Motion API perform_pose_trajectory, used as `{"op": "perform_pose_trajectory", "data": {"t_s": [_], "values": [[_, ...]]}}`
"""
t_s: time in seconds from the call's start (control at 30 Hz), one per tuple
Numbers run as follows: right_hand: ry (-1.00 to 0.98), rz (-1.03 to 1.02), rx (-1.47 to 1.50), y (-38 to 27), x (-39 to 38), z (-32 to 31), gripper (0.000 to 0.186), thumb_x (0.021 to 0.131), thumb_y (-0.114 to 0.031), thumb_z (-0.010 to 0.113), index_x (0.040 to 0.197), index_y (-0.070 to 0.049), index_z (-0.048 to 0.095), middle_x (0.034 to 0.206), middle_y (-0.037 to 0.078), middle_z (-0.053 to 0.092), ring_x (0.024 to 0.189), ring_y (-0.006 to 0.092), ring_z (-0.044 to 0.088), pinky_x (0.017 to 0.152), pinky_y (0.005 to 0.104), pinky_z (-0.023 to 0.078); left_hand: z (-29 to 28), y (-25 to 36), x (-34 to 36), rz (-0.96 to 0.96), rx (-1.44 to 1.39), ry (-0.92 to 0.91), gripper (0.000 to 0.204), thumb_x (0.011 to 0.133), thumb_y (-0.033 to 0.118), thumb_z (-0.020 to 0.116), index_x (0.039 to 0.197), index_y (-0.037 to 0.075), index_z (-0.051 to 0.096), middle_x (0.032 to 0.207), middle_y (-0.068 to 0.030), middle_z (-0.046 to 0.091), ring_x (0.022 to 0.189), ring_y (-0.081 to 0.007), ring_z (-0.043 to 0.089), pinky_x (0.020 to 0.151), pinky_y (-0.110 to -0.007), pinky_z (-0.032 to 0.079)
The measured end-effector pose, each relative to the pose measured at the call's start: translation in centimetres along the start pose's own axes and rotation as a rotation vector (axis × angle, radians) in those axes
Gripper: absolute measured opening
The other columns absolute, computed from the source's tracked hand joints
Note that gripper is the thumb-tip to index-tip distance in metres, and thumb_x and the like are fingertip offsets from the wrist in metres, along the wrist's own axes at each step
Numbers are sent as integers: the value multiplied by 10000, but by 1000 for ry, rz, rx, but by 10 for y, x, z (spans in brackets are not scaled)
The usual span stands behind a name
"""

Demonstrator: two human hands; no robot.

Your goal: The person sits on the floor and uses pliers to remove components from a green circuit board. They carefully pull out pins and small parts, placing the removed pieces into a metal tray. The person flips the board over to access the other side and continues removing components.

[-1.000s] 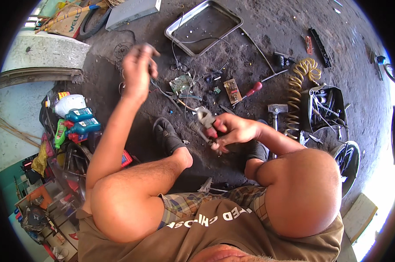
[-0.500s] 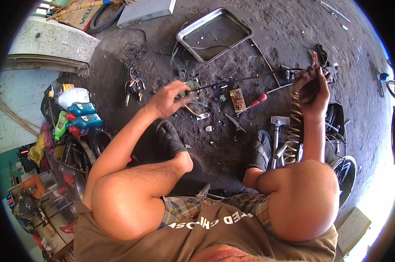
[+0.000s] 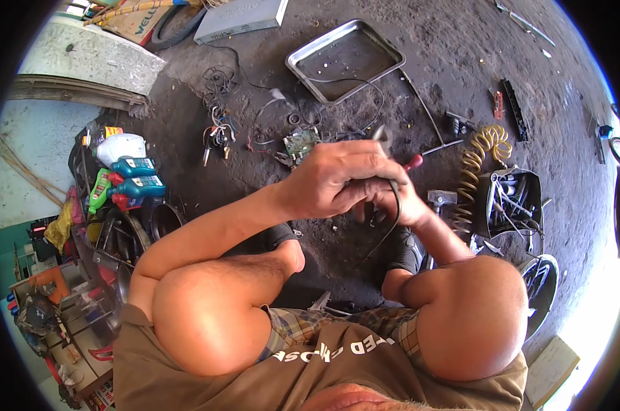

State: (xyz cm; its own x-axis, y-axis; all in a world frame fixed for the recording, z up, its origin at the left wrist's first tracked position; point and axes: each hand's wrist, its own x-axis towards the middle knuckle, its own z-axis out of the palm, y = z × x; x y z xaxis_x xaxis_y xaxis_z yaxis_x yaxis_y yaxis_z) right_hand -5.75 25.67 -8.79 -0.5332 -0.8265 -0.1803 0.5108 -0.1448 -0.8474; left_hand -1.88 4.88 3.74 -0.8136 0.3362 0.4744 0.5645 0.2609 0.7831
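Note:
My two hands are together in front of my knees. My left hand (image 3: pixel 341 179) has its fingers curled and pressed down over my right hand (image 3: pixel 399 204). A thin black cable (image 3: pixel 398 214) comes out of their grip and hangs in a loop toward the ground. A blurred shiny metal piece (image 3: pixel 381 135) sticks up past my left fingers; its kind is unclear. Much of what lies between the palms is hidden. Just beyond my left hand a green circuit board (image 3: pixel 302 142) lies on the ground. A red handle (image 3: pixel 415 162) shows beside my right hand.
A metal tray (image 3: pixel 344 61) lies ahead. To the right are a coiled yellow hose (image 3: pixel 472 163), a hammer (image 3: pixel 441 198), a bin of tools (image 3: pixel 512 202) and a black strip (image 3: pixel 515 113). Bundled wires (image 3: pixel 219 133) and bottles (image 3: pixel 137 185) are at left.
My hands were wide apart with the black cable stretched between them. My right hand has come left and nearer, my left hand right, and they now meet. The cable hangs slack.

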Motion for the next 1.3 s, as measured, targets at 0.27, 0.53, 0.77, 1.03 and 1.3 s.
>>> {"op": "perform_pose_trajectory", "data": {"t_s": [0.27,0.53,0.77,1.03,1.3], "values": [[-197,18,508,-35,-8,25,352,960,-165,793,1189,-46,554,921,113,649,847,252,677,726,423,577,-31,-26,-9,-308,78,306,262,989,18,674,1250,9,699,1265,-80,692,1056,-179,705,913,-312,578],[268,-221,-228,-73,5,28,225,1027,-105,725,1136,-9,554,873,70,683,703,166,697,593,314,575,-19,-15,-36,-1015,-1332,-250,471,1104,412,614,1459,107,562,1073,-100,745,755,-136,718,641,-262,559],[364,-188,-214,-81,-3,13,248,1020,-80,721,1198,-1,567,940,57,622,698,158,678,516,308,553,-132,15,-5,-879,-226,-280,406,1106,355,620,1350,43,708,731,56,522,640,-63,473,586,-249,389],[745,-103,-180,-32,-23,-61,248,1035,-101,676,1256,-9,613,833,57,654,642,188,661,503,319,511,-275,44,-24,-609,1345,184,418,1057,395,648,1287,66,762,1134,-267,751,1093,-452,715,938,-467,576],[851,-44,-208,5,-36,-107,159,1022,-124,694,1146,-40,639,828,46,653,644,166,628,553,327,505,-382,-4,-90,-246,1985,447,275,1026,422,699,1274,355,797,924,-1,766,807,-267,745,692,-409,584]]}}
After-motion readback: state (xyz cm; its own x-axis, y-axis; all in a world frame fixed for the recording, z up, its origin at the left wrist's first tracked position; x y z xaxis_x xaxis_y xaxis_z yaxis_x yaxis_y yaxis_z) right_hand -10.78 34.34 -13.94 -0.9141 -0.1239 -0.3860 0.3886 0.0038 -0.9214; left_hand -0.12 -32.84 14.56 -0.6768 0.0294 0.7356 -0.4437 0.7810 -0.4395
